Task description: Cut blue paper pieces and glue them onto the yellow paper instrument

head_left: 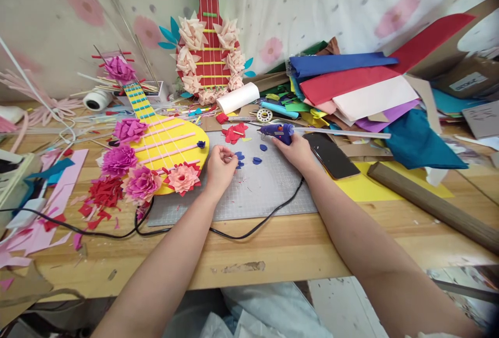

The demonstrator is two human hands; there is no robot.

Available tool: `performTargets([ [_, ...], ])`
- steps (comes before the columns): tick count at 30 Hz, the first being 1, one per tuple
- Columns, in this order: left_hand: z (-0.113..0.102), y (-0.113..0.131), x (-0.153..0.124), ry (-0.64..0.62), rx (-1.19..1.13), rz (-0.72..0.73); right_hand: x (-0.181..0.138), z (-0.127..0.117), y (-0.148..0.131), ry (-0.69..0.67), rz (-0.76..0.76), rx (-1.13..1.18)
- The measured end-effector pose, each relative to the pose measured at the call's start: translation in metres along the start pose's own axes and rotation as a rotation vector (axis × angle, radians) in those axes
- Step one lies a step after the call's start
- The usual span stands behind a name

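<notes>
My left hand is closed in a pinch on a small blue paper flower, held above the grey cutting mat. My right hand grips a blue hot glue gun, its nozzle toward the left and a long glue stick out of its back. Two loose blue petals, one of them a cupped petal, lie on the mat between my hands. Left of my left hand rests a yellow paper guitar with pink, purple and red paper flowers and a small blue flower on its body.
A red paper guitar with pale flowers stands at the back. Black phone, cardboard tube and stacked coloured paper lie right. Red paper pieces sit behind the mat's middle. The black cord crosses the table's front.
</notes>
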State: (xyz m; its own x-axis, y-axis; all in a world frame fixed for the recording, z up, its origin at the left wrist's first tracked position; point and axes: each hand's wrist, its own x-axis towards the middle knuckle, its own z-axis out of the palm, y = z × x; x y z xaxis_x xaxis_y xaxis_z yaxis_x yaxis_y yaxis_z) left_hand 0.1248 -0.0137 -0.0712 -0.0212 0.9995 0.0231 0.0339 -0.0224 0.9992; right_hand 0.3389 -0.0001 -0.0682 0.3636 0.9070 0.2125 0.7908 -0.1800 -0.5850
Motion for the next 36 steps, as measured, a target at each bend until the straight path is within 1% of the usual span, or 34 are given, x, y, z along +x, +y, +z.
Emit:
performTargets([
  [2, 0.001, 0.000, 0.000, 0.000, 0.008, 0.022, 0.000, -0.001, 0.001, -0.003, -0.027, -0.006],
  [4, 0.001, 0.001, 0.000, 0.008, 0.041, 0.052, -0.001, -0.006, 0.003, 0.027, -0.064, -0.022],
  [6, 0.000, 0.001, -0.001, 0.027, 0.114, 0.100, -0.003, -0.019, 0.004, 0.089, -0.103, -0.071],
  [8, -0.001, 0.002, -0.002, 0.038, 0.242, 0.174, -0.008, -0.037, 0.002, 0.090, -0.128, -0.152],
  [9, -0.002, 0.003, -0.003, 0.033, 0.321, 0.213, -0.011, -0.045, -0.002, 0.029, -0.131, -0.192],
  [10, -0.002, 0.004, -0.004, 0.019, 0.402, 0.248, -0.015, -0.052, -0.008, -0.074, -0.132, -0.216],
  [11, -0.003, 0.005, -0.006, -0.005, 0.480, 0.276, -0.020, -0.057, -0.015, -0.172, -0.144, -0.219],
  [12, -0.003, 0.007, -0.008, -0.037, 0.551, 0.299, -0.025, -0.059, -0.024, -0.230, -0.182, -0.189],
  [14, -0.003, 0.011, -0.011, -0.110, 0.665, 0.335, -0.034, -0.054, -0.041, -0.235, -0.298, -0.048],
  [16, -0.002, 0.014, -0.013, -0.174, 0.744, 0.366, -0.042, -0.041, -0.054, -0.253, -0.436, 0.090],
  [18, -0.001, 0.016, -0.015, -0.215, 0.795, 0.389, -0.047, -0.028, -0.061, -0.289, -0.546, 0.104],
  [20, -0.001, 0.016, -0.015, -0.240, 0.827, 0.403, -0.049, -0.019, -0.063, -0.321, -0.605, 0.044],
  [24, 0.000, 0.015, -0.016, -0.263, 0.851, 0.422, -0.050, -0.017, -0.065, -0.340, -0.639, -0.102],
  [30, 0.001, 0.016, -0.016, -0.273, 0.920, 0.420, -0.054, -0.016, -0.071, -0.288, -0.690, -0.264],
  [33, 0.001, 0.018, -0.018, -0.282, 0.919, 0.409, -0.055, -0.016, -0.072, -0.278, -0.661, -0.242],
  [36, -0.003, 0.027, -0.023, -0.250, 0.822, 0.449, -0.052, -0.017, -0.068, -0.248, -0.528, -0.064],
])
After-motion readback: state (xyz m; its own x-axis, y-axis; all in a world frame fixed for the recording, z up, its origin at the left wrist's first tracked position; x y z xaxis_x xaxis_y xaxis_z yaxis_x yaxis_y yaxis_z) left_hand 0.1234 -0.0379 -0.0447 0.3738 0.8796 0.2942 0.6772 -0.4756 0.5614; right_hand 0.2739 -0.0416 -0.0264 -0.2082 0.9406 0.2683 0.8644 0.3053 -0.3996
